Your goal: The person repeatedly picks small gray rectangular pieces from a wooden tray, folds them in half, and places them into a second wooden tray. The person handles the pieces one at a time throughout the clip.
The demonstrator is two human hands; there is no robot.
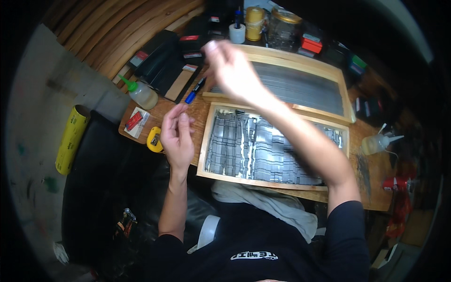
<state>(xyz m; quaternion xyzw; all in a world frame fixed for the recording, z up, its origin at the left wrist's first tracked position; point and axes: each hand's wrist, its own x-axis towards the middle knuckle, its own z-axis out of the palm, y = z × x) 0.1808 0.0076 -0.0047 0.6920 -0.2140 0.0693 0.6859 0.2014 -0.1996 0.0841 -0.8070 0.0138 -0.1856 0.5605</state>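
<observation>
My left hand is raised over the table's left part, beside a yellow tape measure. Its fingers are loosely bent, with the thumb apart, and I see nothing in them. Farther forward, my right hand is smeared by motion above the left end of the far wooden-framed tray, which has a grey, finely lined surface. Whether it holds anything does not show. My right forearm crosses over the near wooden-framed tray, filled with rows of thin grey metallic-looking pieces and partly hidden by the arm.
Left of the trays lie a blue marker, a black case and a green-tipped squeeze bottle. At the back stand a yellow container and a jar. A second squeeze bottle and a red can are at right.
</observation>
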